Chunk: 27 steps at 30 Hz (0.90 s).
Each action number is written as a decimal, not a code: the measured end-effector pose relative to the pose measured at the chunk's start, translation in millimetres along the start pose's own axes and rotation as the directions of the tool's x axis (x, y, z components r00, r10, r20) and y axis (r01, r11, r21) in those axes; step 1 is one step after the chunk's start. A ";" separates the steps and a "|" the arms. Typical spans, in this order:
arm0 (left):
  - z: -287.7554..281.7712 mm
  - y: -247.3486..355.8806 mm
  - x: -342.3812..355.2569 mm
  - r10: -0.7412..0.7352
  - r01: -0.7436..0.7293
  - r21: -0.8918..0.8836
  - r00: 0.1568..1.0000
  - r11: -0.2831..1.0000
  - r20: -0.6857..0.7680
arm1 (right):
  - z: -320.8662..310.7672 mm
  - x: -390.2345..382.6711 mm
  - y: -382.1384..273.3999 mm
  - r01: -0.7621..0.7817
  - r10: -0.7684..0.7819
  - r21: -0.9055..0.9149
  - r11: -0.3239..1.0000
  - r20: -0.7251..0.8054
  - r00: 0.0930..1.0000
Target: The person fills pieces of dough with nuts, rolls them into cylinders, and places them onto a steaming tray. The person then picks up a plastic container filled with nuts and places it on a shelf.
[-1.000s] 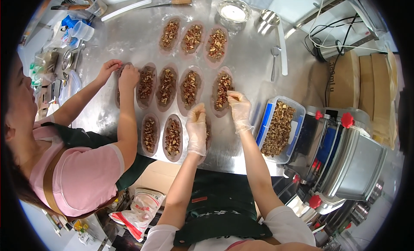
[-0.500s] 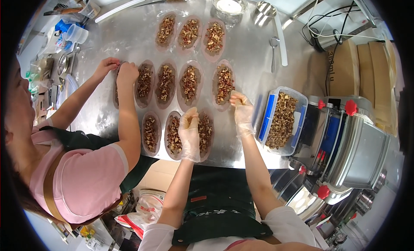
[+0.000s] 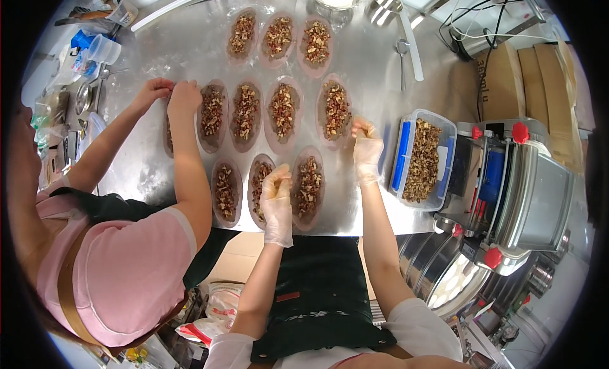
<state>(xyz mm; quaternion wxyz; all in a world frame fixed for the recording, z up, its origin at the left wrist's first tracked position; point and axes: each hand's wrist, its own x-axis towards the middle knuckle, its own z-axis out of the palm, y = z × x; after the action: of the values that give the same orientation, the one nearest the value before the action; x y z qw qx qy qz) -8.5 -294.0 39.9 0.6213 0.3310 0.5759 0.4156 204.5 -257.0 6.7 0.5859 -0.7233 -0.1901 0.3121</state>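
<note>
Clear gloves cover both my hands. My left hand (image 3: 276,194) is closed, fingers curled, above the right side of the middle dough oval (image 3: 257,176) in the near row; part of that oval is hidden. To its right lies another dough oval topped with chopped nuts (image 3: 307,190). My right hand (image 3: 367,150) is also curled closed, just off the right edge of a nut-topped dough oval (image 3: 334,110) in the middle row. Whether either hand holds anything is hidden by the fingers. More pinkish ovals with nut filling lie in three rows on the steel table (image 3: 149,55).
On the left, a co-worker's hands (image 3: 185,99) work at the end oval of the middle row. A clear tub of chopped nuts (image 3: 422,159) stands right of my right hand. Beyond it is a steel machine with red knobs (image 3: 539,197). A spoon (image 3: 402,61) lies at the back.
The whole view has shifted slightly. Relative to the ovals, my left hand has moved left and nearer, uncovering the near-right oval. My right hand has drawn slightly away from its oval's edge.
</note>
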 end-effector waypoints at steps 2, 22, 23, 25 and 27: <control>-4.6 1.4 -1.3 -0.012 0.011 0.013 1.000 1.000 0.011 | -0.6 1.1 -0.1 0.037 -0.038 -0.047 0.998 -0.038 0.999; 7.5 -5.6 15.7 0.189 -0.302 0.461 0.943 0.834 0.275 | 0.7 -135.2 14.2 -0.009 0.015 -0.079 0.997 0.086 0.996; 4.1 -6.8 13.9 0.182 -0.296 0.464 0.944 0.835 0.274 | -2.0 -137.5 13.0 0.020 -0.005 -0.141 0.990 0.103 0.995; -6.9 -8.4 3.1 0.286 -0.369 0.495 0.928 0.787 0.237 | -6.5 -146.5 8.4 0.046 -0.020 -0.198 0.979 0.131 0.991; -17.8 -25.5 -12.4 0.286 -0.359 0.521 0.933 0.774 0.218 | -14.0 -161.3 6.3 -0.166 0.178 -0.083 0.983 0.163 0.970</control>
<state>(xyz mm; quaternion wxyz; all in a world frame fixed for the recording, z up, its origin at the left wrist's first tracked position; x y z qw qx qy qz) -22.6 -317.5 20.6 0.4534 0.6155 0.5651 0.3102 95.1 -372.1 39.1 0.5129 -0.7276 -0.1866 0.4156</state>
